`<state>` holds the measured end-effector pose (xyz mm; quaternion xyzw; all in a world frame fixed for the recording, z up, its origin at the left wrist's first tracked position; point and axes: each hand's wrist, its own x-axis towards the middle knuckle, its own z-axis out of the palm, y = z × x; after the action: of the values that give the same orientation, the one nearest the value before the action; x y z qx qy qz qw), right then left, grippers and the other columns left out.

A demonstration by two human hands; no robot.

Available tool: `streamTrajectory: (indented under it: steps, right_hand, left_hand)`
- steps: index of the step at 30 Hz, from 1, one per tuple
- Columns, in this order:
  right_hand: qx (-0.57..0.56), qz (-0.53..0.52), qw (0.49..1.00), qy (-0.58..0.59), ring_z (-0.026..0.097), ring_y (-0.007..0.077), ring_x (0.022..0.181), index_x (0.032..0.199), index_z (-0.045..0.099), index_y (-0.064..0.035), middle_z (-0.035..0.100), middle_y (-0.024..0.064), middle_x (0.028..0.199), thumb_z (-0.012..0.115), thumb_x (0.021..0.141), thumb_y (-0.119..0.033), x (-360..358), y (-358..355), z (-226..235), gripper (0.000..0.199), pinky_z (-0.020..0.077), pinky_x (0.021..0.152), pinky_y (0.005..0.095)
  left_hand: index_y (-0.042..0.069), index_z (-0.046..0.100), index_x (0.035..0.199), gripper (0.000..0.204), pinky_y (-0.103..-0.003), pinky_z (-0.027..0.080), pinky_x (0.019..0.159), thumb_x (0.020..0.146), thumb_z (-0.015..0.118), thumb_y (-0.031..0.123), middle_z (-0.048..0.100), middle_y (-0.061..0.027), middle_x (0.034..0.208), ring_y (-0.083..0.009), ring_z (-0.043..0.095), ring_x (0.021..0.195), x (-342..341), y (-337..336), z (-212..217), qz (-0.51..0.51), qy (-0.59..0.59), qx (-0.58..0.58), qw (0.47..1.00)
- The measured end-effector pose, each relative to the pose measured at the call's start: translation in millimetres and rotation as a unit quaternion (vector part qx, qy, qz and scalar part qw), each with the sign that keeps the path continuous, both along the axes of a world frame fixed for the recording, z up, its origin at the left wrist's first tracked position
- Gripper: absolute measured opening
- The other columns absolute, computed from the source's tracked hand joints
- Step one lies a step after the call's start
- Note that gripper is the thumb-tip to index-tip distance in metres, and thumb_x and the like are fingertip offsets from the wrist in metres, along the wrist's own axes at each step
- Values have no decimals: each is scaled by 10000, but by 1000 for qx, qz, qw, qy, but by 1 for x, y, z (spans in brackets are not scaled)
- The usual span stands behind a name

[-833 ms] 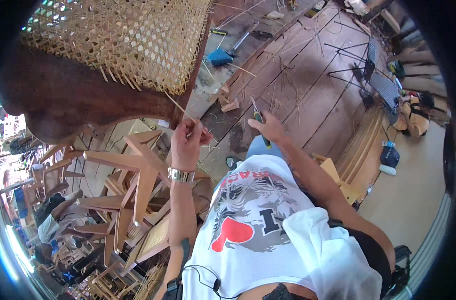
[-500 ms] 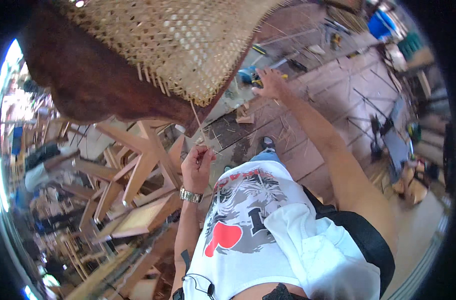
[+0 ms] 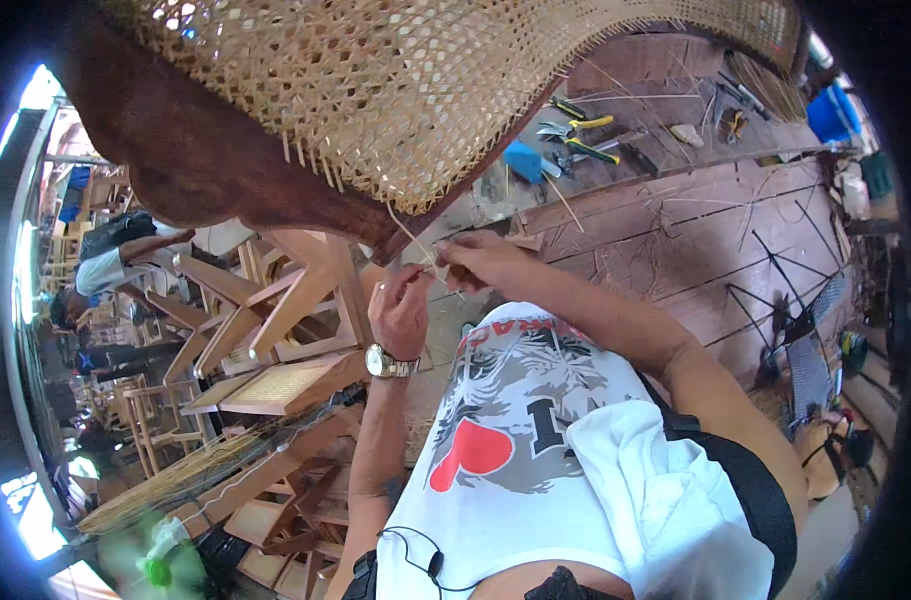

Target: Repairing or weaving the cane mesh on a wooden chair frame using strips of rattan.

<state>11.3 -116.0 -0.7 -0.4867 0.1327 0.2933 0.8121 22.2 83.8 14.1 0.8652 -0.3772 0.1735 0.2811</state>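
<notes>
A thin pale cane strand (image 3: 416, 245) hangs from the edge of the woven honey-coloured cane chair seat (image 3: 376, 110) – light, springy, likely brittle if kinked. Left hand (image 3: 401, 310) and right hand (image 3: 481, 262) both pinch it near its loose end, the best hold.

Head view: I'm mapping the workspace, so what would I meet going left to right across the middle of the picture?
Stacked wooden chair frames → left hand with a wristwatch → thin cane strand → right hand → plank floor → black stand.
</notes>
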Motion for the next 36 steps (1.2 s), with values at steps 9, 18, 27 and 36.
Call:
streamTrajectory:
  steps: [9,18,27,36]
  right_hand:
    - [201,17,978,60,610,106,532,969,620,-54,692,87,790,685,882,-206,1,5,16,187,479,479,236]
    - [31,-163,985,-51,603,77,597,917,645,-49,672,45,765,706,855,-150,5,23,45,133,496,549,217]
    - [-46,-231,966,-110,591,73,595,897,652,-21,649,32,713,698,858,-132,25,27,47,126,461,509,213]
    - [-170,-256,938,-159,578,87,535,867,640,9,641,44,669,658,860,-87,36,38,46,98,452,466,231]
  left_hand:
    - [146,710,959,269,-394,490,811,711,661,56,605,-42,1092,-258,594,946,21,11,30,-36,-111,121,986]
    - [66,639,1076,226,-378,490,811,850,641,62,604,-102,1093,-255,591,956,40,17,29,50,-122,-50,990]
    - [13,549,1142,223,-336,481,839,999,517,182,615,-58,1046,-181,577,959,99,35,29,4,424,-489,762]
    - [29,572,1140,227,-412,474,927,978,549,186,623,-91,1143,-223,583,1076,136,45,-4,-99,534,-431,721]
